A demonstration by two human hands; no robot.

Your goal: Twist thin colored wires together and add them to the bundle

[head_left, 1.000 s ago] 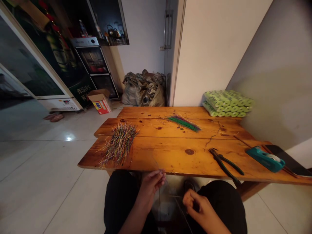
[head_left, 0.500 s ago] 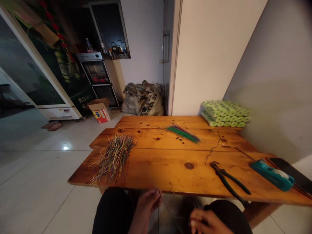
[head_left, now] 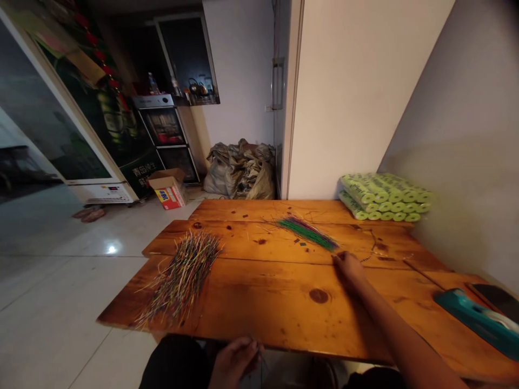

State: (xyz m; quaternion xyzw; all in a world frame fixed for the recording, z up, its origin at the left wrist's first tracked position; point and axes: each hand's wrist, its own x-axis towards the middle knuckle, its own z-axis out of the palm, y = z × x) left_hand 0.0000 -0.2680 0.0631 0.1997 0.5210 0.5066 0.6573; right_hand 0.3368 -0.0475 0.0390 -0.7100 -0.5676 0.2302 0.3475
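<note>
My left hand is below the table's front edge, thumb and fingers pinched on a thin wire that is hard to make out. My right hand reaches across the table, its fingers drawn together at the near right end of a bundle of green and purple wires. Whether a wire is between those fingers cannot be seen. On the left of the table lies a loose heap of mixed-colour wires. My right forearm covers the place where the pliers lay.
A teal tape dispenser and a dark phone-like slab lie at the right of the wooden table. Green-wrapped rolls are stacked at the back right. Beyond are stuffed sacks and a cardboard box.
My right hand has moved from my lap forward over the table to the end of the green bundle. The left hand stays low, still pinching. The view has shifted slightly.
</note>
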